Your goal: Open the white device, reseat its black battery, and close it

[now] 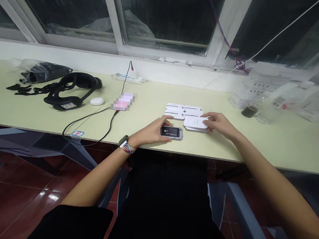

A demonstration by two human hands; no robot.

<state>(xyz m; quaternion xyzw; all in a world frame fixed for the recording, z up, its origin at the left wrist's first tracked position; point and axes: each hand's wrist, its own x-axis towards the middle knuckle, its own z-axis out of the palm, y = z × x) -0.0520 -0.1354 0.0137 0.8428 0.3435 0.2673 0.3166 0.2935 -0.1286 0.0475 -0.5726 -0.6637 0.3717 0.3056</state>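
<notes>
My left hand (155, 131) has its thumb and fingers around the left end of a small device with its back open (179, 133), lying near the table's front edge. A black battery (170, 132) marked 3000mAh sits inside it. In my right hand (214, 123) a white cover (194, 122) is pinched at its right end. The cover lies over or just above another flat white piece (195, 129), largely hidden beneath it. Behind, white rounded pieces (174, 109) with black marks sit side by side in a block, partly covered by my right hand and the cover.
At left lie a black headset (76, 88), a white oval object (97, 101) and a plastic bag (39, 71). A black cable (87, 114) runs to a blurred pink object (123, 101). A power strip (129, 78) is by the wall. Bottles (271, 107) and a white crate (246, 89) stand right.
</notes>
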